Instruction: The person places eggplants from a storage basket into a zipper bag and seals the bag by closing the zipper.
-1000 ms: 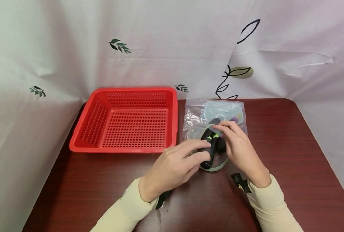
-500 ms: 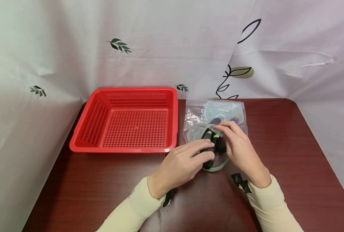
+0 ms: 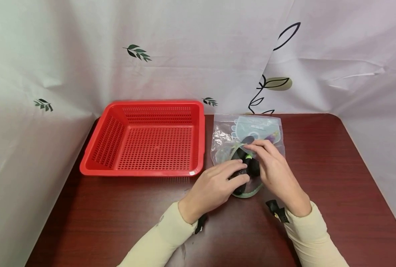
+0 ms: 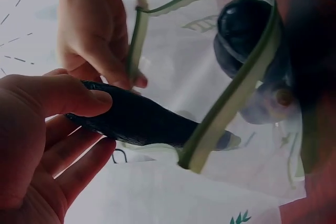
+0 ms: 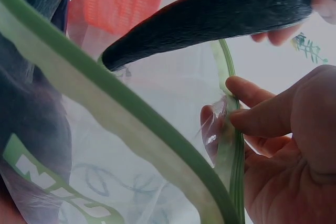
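Observation:
A clear zip bag (image 3: 222, 129) with a green zip edge lies on the table, its mouth held wide. My left hand (image 3: 212, 190) pinches a dark cucumber-like vegetable (image 4: 149, 116) between thumb and fingers, its tapered end inside the mouth. My right hand (image 3: 278, 176) pinches the zip edge (image 5: 230, 156) at the far right side of the opening. Deeper in the bag sit dark rounded vegetables (image 4: 241, 30), partly hidden behind the edge. In the head view, fingers cover part of the held vegetable.
A red perforated plastic basket (image 3: 200, 144) stands left of the bag on the dark red wooden table (image 3: 117, 215). A pale cloth (image 3: 171, 66) with leaf prints hangs behind. The bag's far part shows a light blue patch (image 3: 248, 128).
My left hand has shifted a little to the right, moving the vegetable further into the bag. My right hand has kept its hold on the zip edge without visible movement.

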